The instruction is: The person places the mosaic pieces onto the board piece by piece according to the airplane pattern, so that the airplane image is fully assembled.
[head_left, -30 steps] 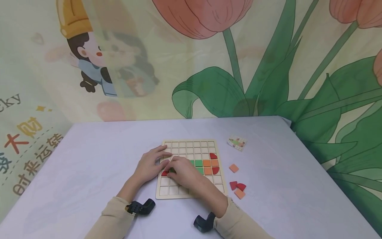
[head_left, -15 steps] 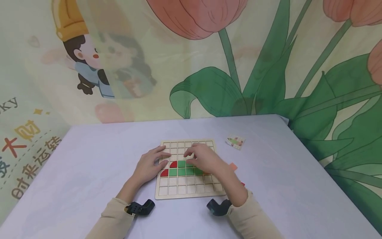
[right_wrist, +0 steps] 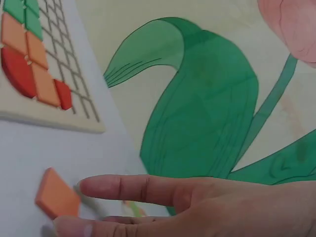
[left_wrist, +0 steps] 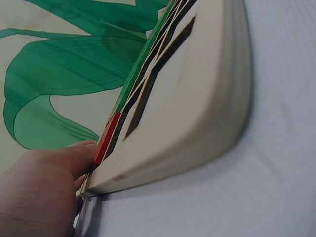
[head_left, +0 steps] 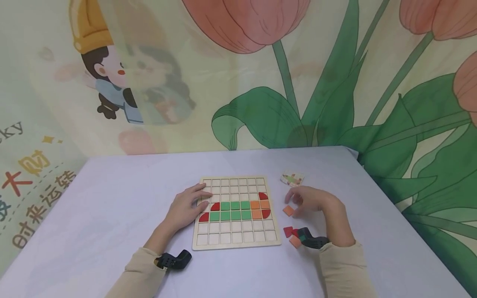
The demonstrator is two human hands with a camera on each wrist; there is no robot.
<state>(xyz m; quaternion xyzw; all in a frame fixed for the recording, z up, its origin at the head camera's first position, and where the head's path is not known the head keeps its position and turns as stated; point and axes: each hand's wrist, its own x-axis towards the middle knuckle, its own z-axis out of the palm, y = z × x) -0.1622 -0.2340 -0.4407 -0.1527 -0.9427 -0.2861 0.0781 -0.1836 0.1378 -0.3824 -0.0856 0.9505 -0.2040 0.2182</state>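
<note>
A wooden grid board (head_left: pixel 237 237) lies on the table, with green, orange and red tiles in its middle rows. My left hand (head_left: pixel 187 206) rests over its left edge, fingers spread and relaxed. In the left wrist view, the thumb lies by a red tile (left_wrist: pixel 106 139) near the board's rim. Right of the board, my right hand (head_left: pixel 311 198) is over a loose orange square tile (head_left: pixel 288 210). In the right wrist view, the thumb and straight index finger stand apart beside this orange tile (right_wrist: pixel 58 195), with nothing pinched between them.
A small patterned card (head_left: pixel 292 178) lies beyond the right hand. Closer to me are another loose orange tile (head_left: pixel 295 241) and red pieces (head_left: pixel 288 231), partly behind the right wrist camera (head_left: pixel 312 240). A tulip-printed backdrop (head_left: pixel 257 120) rises behind the table.
The right hand has left the board, where the green tiles fill two rows, and moved right to the loose orange tile. The left hand has stayed on the board's edge.
</note>
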